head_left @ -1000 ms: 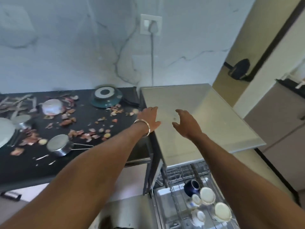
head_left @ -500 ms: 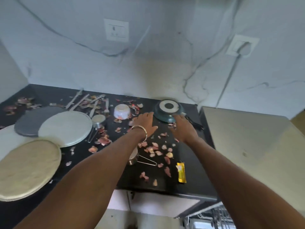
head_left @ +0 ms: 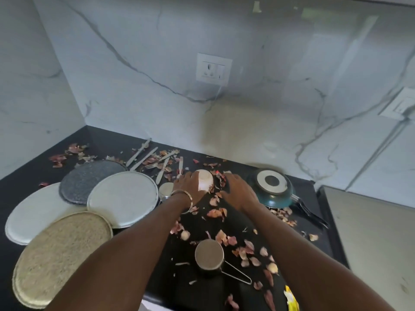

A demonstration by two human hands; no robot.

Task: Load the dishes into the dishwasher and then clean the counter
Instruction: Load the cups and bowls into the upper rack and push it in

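Observation:
An upturned white cup (head_left: 205,181) stands at the back of the black counter (head_left: 303,239) among onion peels (head_left: 224,237). My left hand (head_left: 187,187), a bangle on its wrist, lies against the cup's left side with fingers fairly straight. My right hand (head_left: 238,191) hovers palm down just right of the cup, fingers stretched toward it. An upside-down teal pan (head_left: 272,187) sits to the right. Several plates lie at the left: grey (head_left: 89,182), white (head_left: 122,198), a large white one (head_left: 33,212) and beige (head_left: 60,254).
A steel cup with a wire handle (head_left: 208,254) stands near the front edge and a small steel cup (head_left: 165,190) is by my left wrist. Cutlery (head_left: 157,160) lies at the back. A yellow wrapper (head_left: 290,299) sits at the front right. The steel dishwasher top (head_left: 370,232) adjoins the counter.
My view swung left from the open dishwasher to the counter. Both hands moved forward and left, from beside the pan to the white cup, which my left hand now touches.

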